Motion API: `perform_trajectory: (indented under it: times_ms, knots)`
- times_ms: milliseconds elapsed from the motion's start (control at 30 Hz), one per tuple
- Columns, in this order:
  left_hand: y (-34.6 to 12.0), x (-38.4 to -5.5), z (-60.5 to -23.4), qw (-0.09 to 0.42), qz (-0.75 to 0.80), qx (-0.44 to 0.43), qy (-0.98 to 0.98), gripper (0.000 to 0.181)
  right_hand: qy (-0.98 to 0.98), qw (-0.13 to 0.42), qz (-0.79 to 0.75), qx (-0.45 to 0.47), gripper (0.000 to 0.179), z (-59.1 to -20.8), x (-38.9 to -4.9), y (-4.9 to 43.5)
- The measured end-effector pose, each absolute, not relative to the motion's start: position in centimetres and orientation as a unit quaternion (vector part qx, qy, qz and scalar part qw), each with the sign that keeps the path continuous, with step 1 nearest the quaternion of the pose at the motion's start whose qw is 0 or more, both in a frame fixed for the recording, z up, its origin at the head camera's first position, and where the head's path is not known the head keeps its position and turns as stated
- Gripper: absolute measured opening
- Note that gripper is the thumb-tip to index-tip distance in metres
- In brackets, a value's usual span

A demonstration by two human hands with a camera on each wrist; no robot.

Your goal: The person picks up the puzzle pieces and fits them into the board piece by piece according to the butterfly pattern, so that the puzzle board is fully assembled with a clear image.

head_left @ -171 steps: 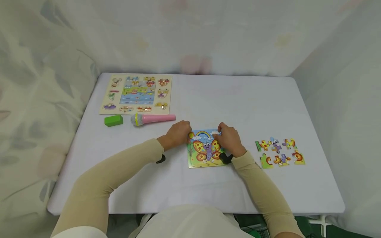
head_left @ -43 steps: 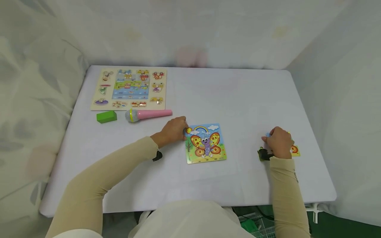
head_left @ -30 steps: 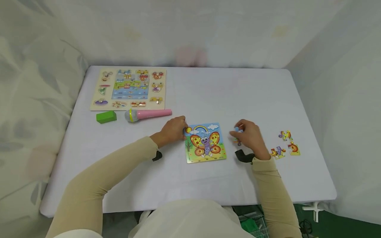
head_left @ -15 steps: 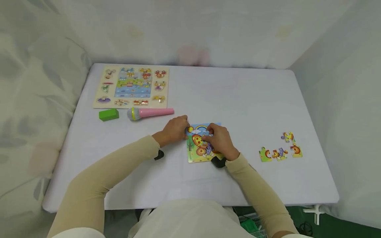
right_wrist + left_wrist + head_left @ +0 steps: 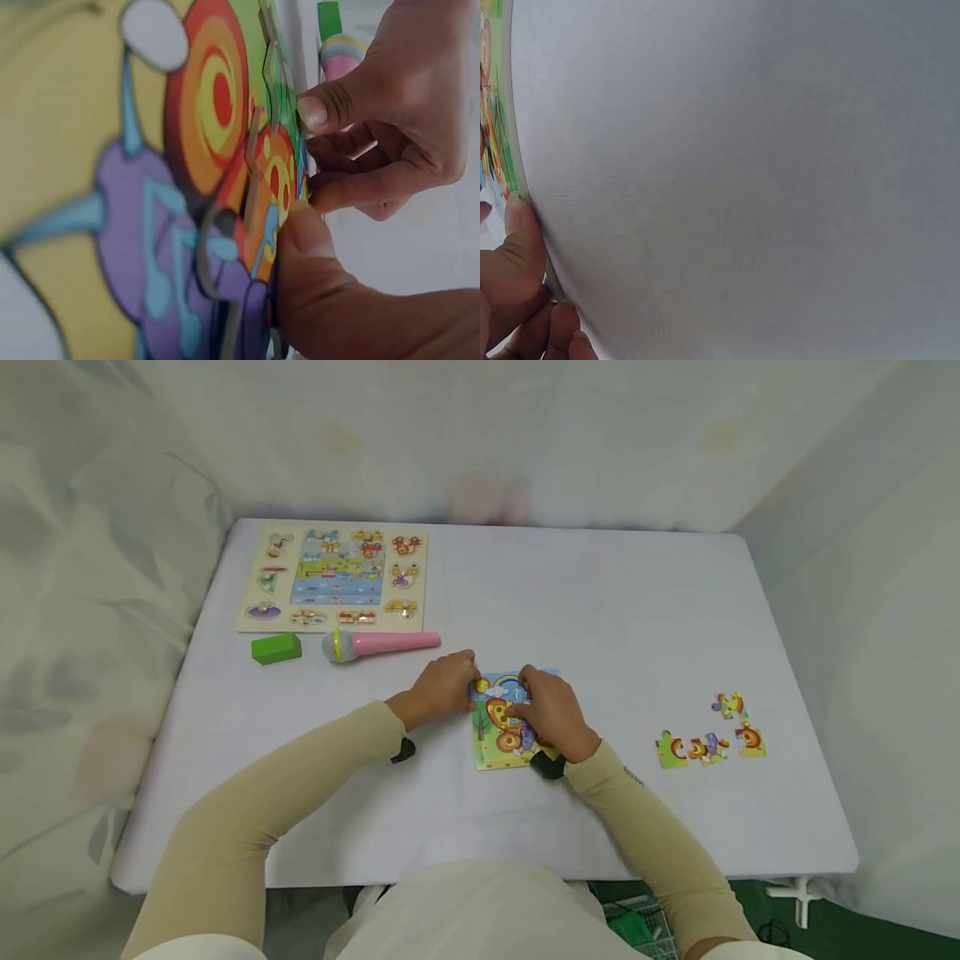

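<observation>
A butterfly jigsaw puzzle board (image 5: 495, 756) lies flat near the table's middle. My left hand (image 5: 446, 683) grips its upper left corner, thumb on the face and curled fingers at the edge in the left wrist view. Over the upper middle of the picture is my right hand (image 5: 557, 714), its thumb and fingertips holding a puzzle piece against the board; the hand hides most of that piece. In the right wrist view, the right thumb (image 5: 307, 240) touches the picture near raised piece edges. Several loose puzzle pieces (image 5: 708, 748) lie to the right of the board.
A larger wooden peg puzzle (image 5: 337, 568) sits at the table's back left. In front of it lie a green block (image 5: 276, 648) and a pink toy microphone (image 5: 382, 644). White cloth covers the table (image 5: 600, 602).
My right hand picked a blue and purple piece from the loose group, carried it left and now has it on the board. Fewer loose pieces lie at right. The left hand stays at the corner.
</observation>
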State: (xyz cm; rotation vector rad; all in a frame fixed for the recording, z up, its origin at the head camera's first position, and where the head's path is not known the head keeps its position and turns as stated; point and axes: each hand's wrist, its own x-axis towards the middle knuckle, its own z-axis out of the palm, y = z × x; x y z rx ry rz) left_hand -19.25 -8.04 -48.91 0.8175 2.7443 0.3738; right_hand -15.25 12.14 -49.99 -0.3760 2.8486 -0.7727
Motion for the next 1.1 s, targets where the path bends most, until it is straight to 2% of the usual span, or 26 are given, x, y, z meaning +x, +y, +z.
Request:
perform_trajectory:
  times_ms: [267, 433, 733, 967, 1100]
  knots:
    - [-7.91, -19.34, -49.05, 0.136, 0.125, 0.275, 0.943, 0.043, 0.943, 0.128, -0.263, -0.158, 0.045, -49.61, -16.16, 12.12]
    - [-7.74, -19.4, -49.08, 0.138, 0.125, 0.275, 0.943, 0.042, 0.947, 0.126, -0.247, -0.162, 0.047, -49.27, -16.11, 12.15]
    - [-8.04, -19.22, -48.78, 0.13, 0.123, 0.27, 0.946, 0.041, 0.962, 0.111, -0.232, -0.094, 0.046, -49.25, -15.49, 11.72]
    - [-7.77, -19.24, -48.87, 0.127, 0.132, 0.277, 0.943, 0.04, 0.967, 0.092, -0.226, -0.078, 0.037, -49.04, -15.42, 11.48]
    - [-7.72, -19.07, -48.57, 0.13, 0.13, 0.271, 0.945, 0.039, 0.953, 0.084, -0.275, -0.1, 0.023, -49.15, -15.23, 12.46]
